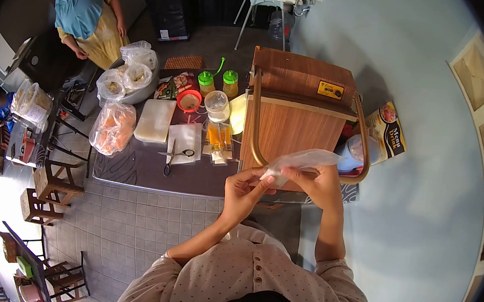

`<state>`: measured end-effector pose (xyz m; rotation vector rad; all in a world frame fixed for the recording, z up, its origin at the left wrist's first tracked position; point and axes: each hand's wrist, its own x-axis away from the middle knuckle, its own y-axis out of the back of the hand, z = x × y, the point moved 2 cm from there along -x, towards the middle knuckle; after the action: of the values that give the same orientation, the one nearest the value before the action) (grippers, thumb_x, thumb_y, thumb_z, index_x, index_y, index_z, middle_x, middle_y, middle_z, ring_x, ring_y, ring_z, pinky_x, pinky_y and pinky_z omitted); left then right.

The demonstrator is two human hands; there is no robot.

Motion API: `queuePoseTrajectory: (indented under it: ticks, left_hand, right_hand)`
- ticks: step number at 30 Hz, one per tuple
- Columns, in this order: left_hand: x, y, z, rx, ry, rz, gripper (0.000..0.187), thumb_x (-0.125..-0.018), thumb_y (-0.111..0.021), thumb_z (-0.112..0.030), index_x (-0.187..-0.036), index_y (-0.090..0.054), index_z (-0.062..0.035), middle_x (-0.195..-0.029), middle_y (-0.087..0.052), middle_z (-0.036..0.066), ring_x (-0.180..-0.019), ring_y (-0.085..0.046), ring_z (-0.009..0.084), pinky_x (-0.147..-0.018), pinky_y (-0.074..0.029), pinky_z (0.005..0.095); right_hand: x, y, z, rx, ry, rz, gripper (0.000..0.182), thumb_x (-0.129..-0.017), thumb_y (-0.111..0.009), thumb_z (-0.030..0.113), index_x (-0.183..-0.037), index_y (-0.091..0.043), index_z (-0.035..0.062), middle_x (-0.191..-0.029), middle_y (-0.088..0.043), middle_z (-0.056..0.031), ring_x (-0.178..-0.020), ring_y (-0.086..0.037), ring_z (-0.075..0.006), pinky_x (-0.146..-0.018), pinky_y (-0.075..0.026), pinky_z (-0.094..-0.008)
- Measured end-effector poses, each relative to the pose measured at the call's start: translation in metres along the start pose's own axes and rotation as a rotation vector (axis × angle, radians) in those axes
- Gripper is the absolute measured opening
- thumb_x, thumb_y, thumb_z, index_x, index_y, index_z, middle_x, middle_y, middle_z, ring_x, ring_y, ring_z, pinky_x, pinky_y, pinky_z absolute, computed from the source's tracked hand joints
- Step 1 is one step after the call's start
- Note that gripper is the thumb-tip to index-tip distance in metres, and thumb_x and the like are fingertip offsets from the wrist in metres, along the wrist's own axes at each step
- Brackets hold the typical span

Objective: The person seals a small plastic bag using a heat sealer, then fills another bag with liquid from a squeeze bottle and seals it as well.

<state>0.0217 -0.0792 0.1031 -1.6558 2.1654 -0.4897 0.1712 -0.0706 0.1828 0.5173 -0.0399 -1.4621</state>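
The left hand (241, 194) pinches the lower left end of a clear plastic bag (307, 159) between thumb and fingers, and the right hand (323, 188) pinches the same bag from the other side, its thumb pointing at the left thumb. The bag lies between the two hands, its loose end reaching up past the right hand's fingers. Just beyond both hands stands a brown wooden box (298, 130) with a curved metal rail (254, 130) on its near left edge. To the left of the left hand, on the table (198, 186), scissors (185, 153) lie open on a stack of plastic sheets (192, 134), with yellow packets (218, 132) between that stack and the box. Farther left of that hand are a white board (155, 119) and a bag of orange food (113, 127). Beyond the scissors from the left hand stand a clear tub (217, 110), a red bowl (189, 101) and two green-capped bottles (206, 83). Beyond the right hand, to its right, is a printed carton (389, 134)
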Motion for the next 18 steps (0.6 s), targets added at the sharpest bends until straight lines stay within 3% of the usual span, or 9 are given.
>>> queuePoseTrajectory:
  ticks: [5,7,11,14,18]
  left_hand:
    - [0.001,-0.002,-0.005,0.023,-0.03,-0.027,0.035,-0.078,-0.062,-0.006,-0.109,-0.051,0.0077,-0.1,-0.058,0.014,-0.084,-0.06,0.0156,-0.072,-0.051,0.0255]
    - [0.001,-0.001,-0.004,0.036,-0.042,-0.011,0.037,-0.078,-0.063,-0.006,-0.11,-0.05,0.0079,-0.101,-0.058,0.015,-0.084,-0.059,0.0157,-0.073,-0.05,0.0252]
    - [0.003,0.0,0.0,-0.021,-0.09,0.013,0.037,-0.077,-0.064,-0.006,-0.109,-0.051,0.0076,-0.097,-0.06,0.013,-0.083,-0.059,0.0148,-0.073,-0.049,0.0251]
    - [0.002,0.0,-0.003,-0.036,-0.026,0.043,0.034,-0.077,-0.064,-0.006,-0.107,-0.053,0.0071,-0.091,-0.062,0.011,-0.08,-0.06,0.0135,-0.071,-0.049,0.0246]
    - [0.003,-0.001,-0.005,-0.02,0.051,0.046,0.022,-0.079,-0.062,-0.007,-0.096,-0.058,0.0063,-0.085,-0.063,0.009,-0.075,-0.06,0.0116,-0.066,-0.05,0.023]
  right_hand:
    - [0.003,0.006,0.005,0.014,-0.039,0.008,0.016,-0.07,-0.069,0.011,-0.08,-0.064,-0.0002,-0.079,-0.064,-0.0055,-0.074,-0.06,-0.0138,-0.066,-0.045,-0.025]
    - [0.002,0.01,0.009,0.419,0.141,0.029,0.016,-0.068,-0.071,0.011,-0.079,-0.064,0.0007,-0.079,-0.064,-0.0061,-0.074,-0.06,-0.0165,-0.067,-0.045,-0.0272]
    - [0.002,0.004,0.012,0.333,0.085,-0.064,0.017,-0.067,-0.071,0.012,-0.079,-0.065,0.0017,-0.077,-0.064,-0.0064,-0.073,-0.06,-0.0182,-0.068,-0.045,-0.0279]
    - [-0.001,0.001,0.008,0.073,0.062,-0.069,0.012,-0.066,-0.071,0.009,-0.076,-0.067,0.0055,-0.074,-0.062,-0.0046,-0.074,-0.057,-0.017,-0.067,-0.042,-0.0269]
    - [-0.003,0.002,0.007,0.038,0.049,0.043,0.017,-0.069,-0.069,0.011,-0.084,-0.065,0.0028,-0.081,-0.064,-0.0061,-0.077,-0.059,-0.0159,-0.071,-0.044,-0.0267]
